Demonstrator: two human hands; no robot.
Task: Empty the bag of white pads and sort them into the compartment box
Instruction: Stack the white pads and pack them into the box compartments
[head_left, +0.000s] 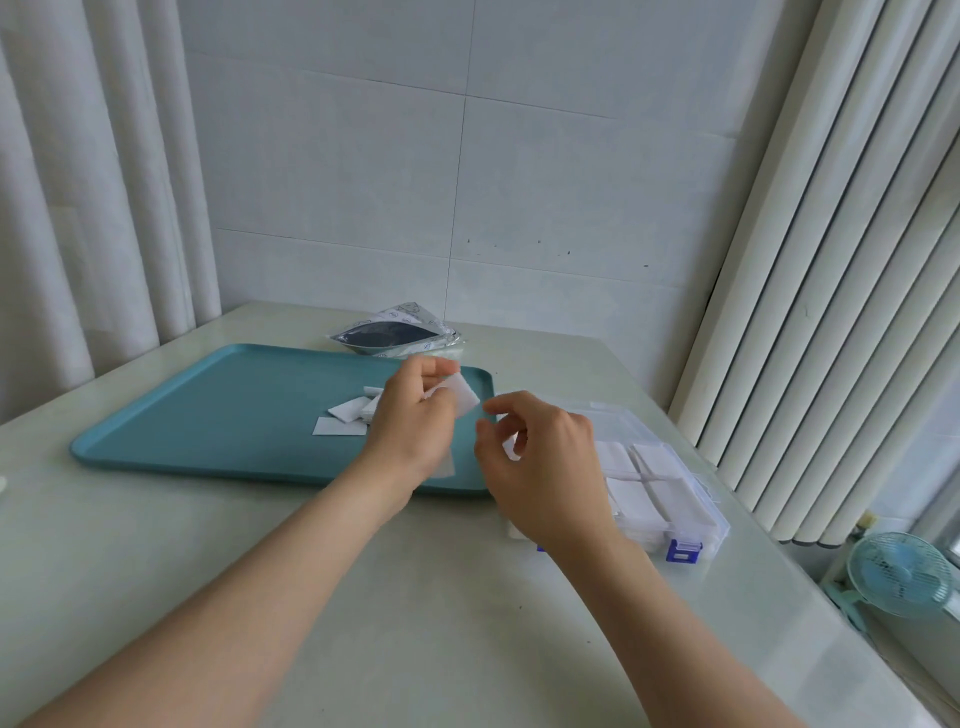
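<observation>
Currently my left hand (415, 421) pinches a white pad (464, 397) between thumb and fingers, up over the far right corner of the tray (208, 415). Could be more than one pad in that pinch, can't tell. Right hand (545, 462) hovers just right of it, over the tray's right edge, fingers curled in, thumb and forefinger close together. A white patch shows between them, but I can't tell if it's a pad held or just the box behind. Loose pads (348, 415) lie in a small heap on the tray, just left of the left hand. Bag (395, 335) lies on the table (415, 597) past the tray's far edge, mouth gaping, looks emptied. Box (654, 478) sits right of the tray, several compartments already packed white, blue latch (683, 551) on its near side. My read: mid-sort, a pad about to go to the box, with the heap left to do. Handling: pads look very light, thin, soft and bendy. They'd likely flop or fold if taken by one corner, and stacked ones may cling and come up in pairs. Best hold is mid-edge, thumb on top, fingers beneath, light pinch. Little crush risk, but easy to drop or fan out. Lay it flat into a compartment.
</observation>
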